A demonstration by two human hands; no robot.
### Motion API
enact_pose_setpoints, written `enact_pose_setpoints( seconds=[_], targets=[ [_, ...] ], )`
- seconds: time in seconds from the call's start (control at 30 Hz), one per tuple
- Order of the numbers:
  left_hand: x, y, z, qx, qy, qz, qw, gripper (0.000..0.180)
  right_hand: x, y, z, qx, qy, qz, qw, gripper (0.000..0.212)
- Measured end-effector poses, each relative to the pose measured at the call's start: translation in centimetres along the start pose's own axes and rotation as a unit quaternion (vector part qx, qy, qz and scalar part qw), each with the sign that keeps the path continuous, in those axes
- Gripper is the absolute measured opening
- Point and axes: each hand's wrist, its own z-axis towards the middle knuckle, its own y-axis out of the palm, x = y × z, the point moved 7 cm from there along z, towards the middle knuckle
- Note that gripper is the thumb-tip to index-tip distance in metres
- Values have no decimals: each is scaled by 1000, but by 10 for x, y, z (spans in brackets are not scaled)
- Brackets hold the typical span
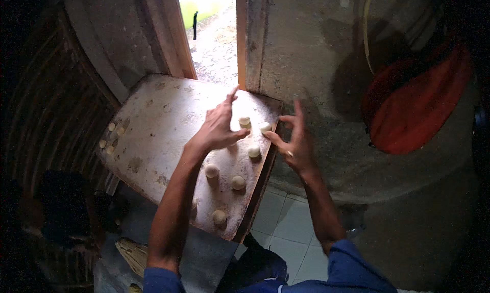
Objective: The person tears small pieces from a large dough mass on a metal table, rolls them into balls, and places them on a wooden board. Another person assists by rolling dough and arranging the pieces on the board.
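Note:
Several pale, round dough balls (238, 183) lie spread over the right part of a wooden table (163, 114) dusted with white powder. Above the board, my left hand (219, 127) is open, its fingers stretched away from me and its thumb pointing right, close by one dough ball (244, 120). My right hand (296, 140) is open too, at the table's right edge, with fingers raised and apart. Its thumb tip reaches a dough ball (265, 127) near that edge; whether they touch, I cannot tell. Neither hand grips anything.
Several small pale lumps (110, 149) lie at the table's left end. Beyond the far edge, light comes through a narrow doorway (214, 48). A red, bag-like thing (413, 102) hangs by the right wall. Pale floor tiles (293, 219) show below the table's right side.

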Motion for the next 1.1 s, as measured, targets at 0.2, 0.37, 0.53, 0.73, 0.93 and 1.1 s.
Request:
enact_pose_setpoints(
  seconds=[0.2,0.37,0.53,0.73,0.93,1.1],
  targets=[
    [-21,-147,-262,242,-148,-158,946,64,-132,-31,-129,-19,-84,276,957,64],
    [-38,-116,-567,414,-519,-52,746,36,-190,71,-278,-479,26,427,767,28],
    [21,27,-705,361,-684,36,633,52,-186,168,-402,-704,156,297,625,32],
    [-24,34,-720,380,-586,128,704,37,-199,237,-511,-760,294,279,509,44],
    [43,29,-698,424,-633,-169,625,22,-241,308,-554,-726,385,249,511,51],
    [18,101,-734,480,-573,-599,288,39,-263,284,-538,-652,-175,185,714,32]
  ],
)
